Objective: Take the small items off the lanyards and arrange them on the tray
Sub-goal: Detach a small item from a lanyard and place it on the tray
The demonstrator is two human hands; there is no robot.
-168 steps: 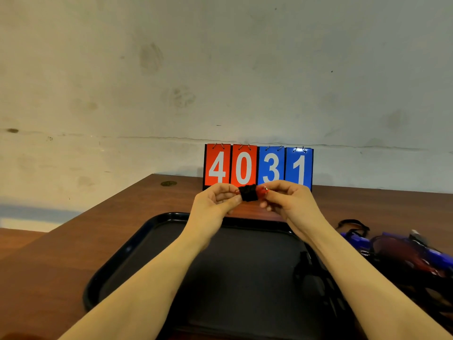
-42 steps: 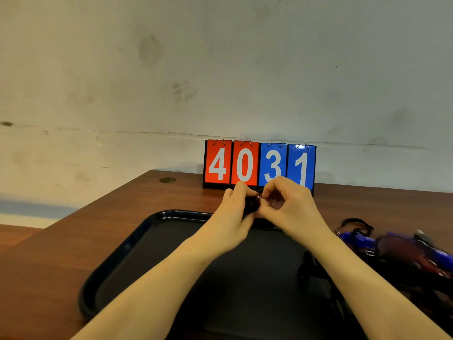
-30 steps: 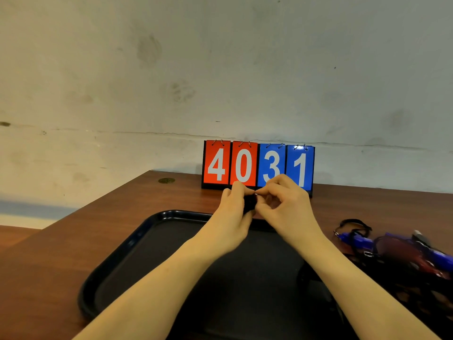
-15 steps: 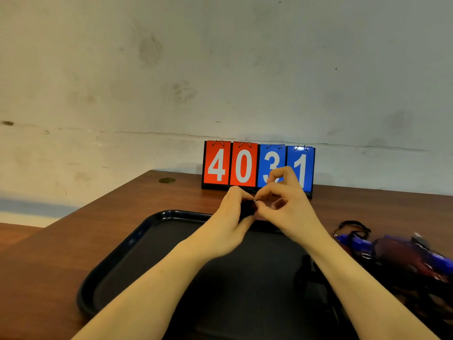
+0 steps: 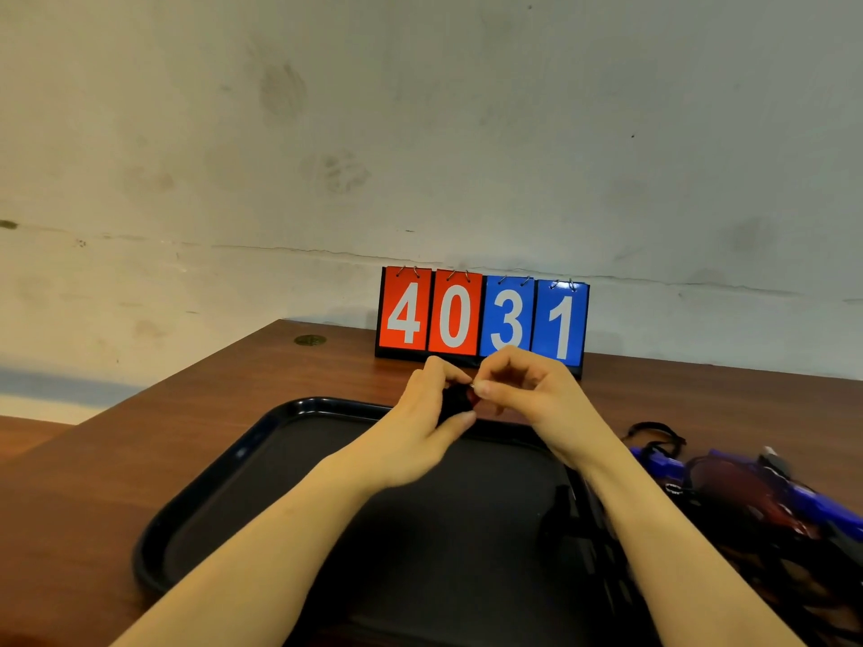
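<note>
Both hands meet above the far rim of the black tray (image 5: 224,464). My left hand (image 5: 420,427) pinches a small black item (image 5: 455,403) between thumb and fingers. My right hand (image 5: 532,394) pinches a small metal ring at the item's right end, where a bit of red shows. A black lanyard strap (image 5: 574,516) hangs down under my right wrist onto the tray's right side. A heap of blue, red and black lanyards (image 5: 756,497) lies on the table to the right of the tray.
A flip scoreboard (image 5: 481,319) reading 4031 stands at the table's back edge against the wall. The brown table (image 5: 154,441) drops off at its left edge. A small round brass fitting (image 5: 309,340) sits at the back left.
My hands have stayed together over the tray's far rim. My right fingers have curled lower and closed in on the item's end; earlier the index finger stood raised.
</note>
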